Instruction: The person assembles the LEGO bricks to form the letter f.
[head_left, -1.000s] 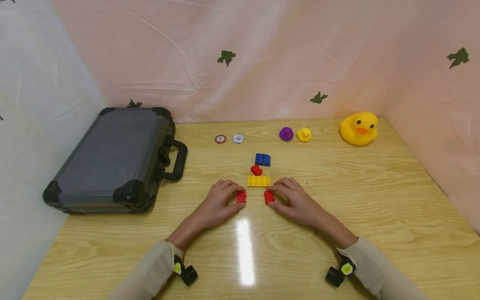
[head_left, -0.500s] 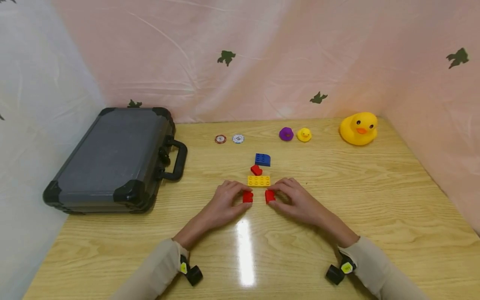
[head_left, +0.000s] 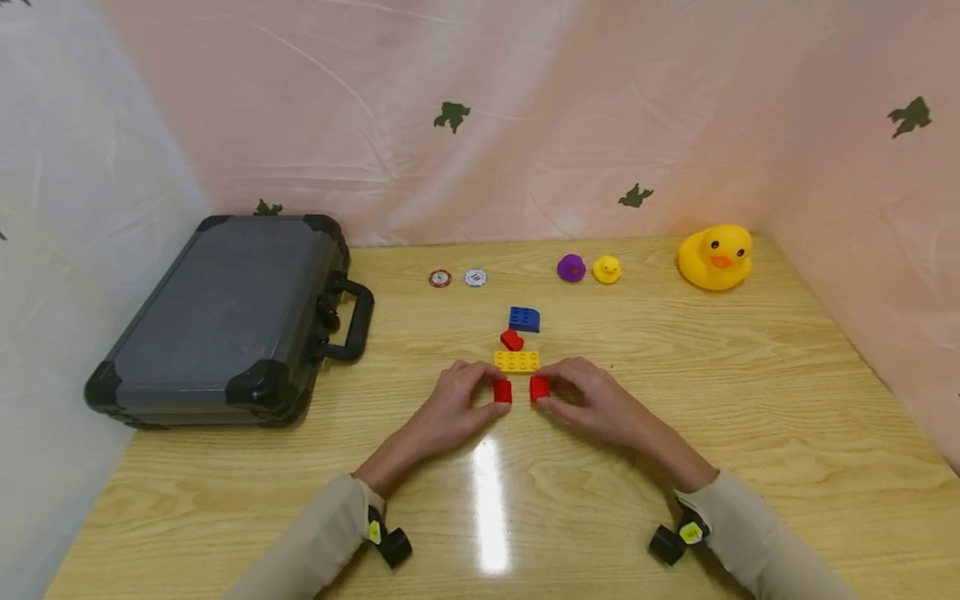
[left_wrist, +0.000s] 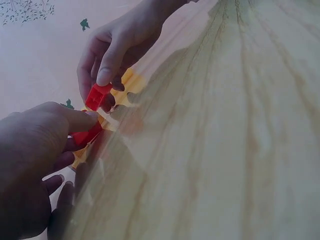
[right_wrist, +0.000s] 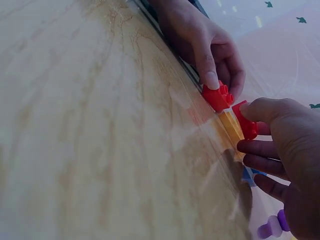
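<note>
My left hand (head_left: pixel 467 404) pinches a red toy building brick (head_left: pixel 502 392) between thumb and fingers. Opposite it, a second red brick (head_left: pixel 539 390) is pinched by my right hand (head_left: pixel 588 398). A small gap separates the two bricks in the head view. In the right wrist view, studs show on the left hand's brick (right_wrist: pixel 218 96); the right hand's brick (right_wrist: pixel 245 122) is tilted and partly covered by fingers. Just beyond the hands lies a yellow studded brick (head_left: pixel 517 362). Behind that are a small red piece (head_left: pixel 512 340) and a blue brick (head_left: pixel 524 319) with one rounded corner.
A grey hard case (head_left: pixel 217 317) with black corners and a handle occupies the table's left. Toward the back lie a red-rimmed chip (head_left: pixel 440 278), a white chip (head_left: pixel 476 277), a purple duck (head_left: pixel 572 268), a small yellow duck (head_left: pixel 607 269) and a large yellow duck (head_left: pixel 716 258).
My left hand has moved right with its red brick, narrowing the gap to the other brick. Its studs, visible at first in the head view, no longer show clearly. The right hand has barely moved.
</note>
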